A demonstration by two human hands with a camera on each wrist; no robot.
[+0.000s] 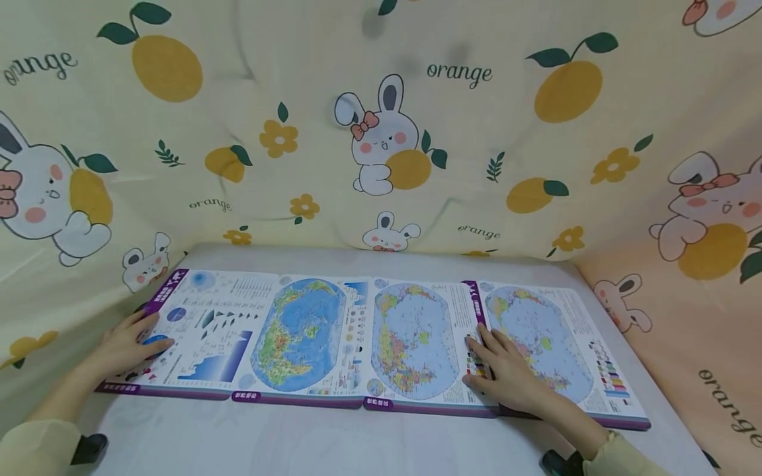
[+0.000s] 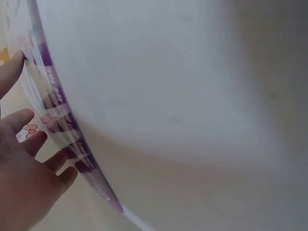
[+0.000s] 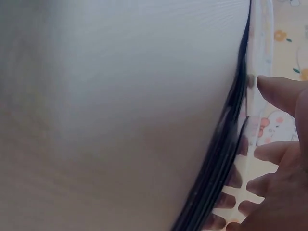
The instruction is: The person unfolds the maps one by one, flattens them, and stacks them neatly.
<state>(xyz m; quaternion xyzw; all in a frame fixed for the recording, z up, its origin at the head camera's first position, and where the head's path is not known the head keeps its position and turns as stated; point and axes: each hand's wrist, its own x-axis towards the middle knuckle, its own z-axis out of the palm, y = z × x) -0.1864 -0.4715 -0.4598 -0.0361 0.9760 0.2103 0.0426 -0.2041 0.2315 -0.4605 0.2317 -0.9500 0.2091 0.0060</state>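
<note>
A long fold-out world map (image 1: 303,334) with purple edging and several glossy panels lies opened across the white table. My left hand (image 1: 126,345) rests at its left end, fingers spread on a panel of charts. In the left wrist view, the left hand (image 2: 29,173) is over the shiny surface, which reflects the fingers. My right hand (image 1: 514,373) lies with spread fingers at the seam between the two right-hand map panels. From the right wrist view, the right hand (image 3: 281,178) appears above the map's glossy surface, beside its dark edge.
The white table (image 1: 333,439) runs in front of the map. Behind and at both sides hangs a cream cloth (image 1: 476,132) printed with rabbits, oranges and flowers. A black wrist device (image 1: 89,449) is on the left wrist, another (image 1: 561,463) on the right.
</note>
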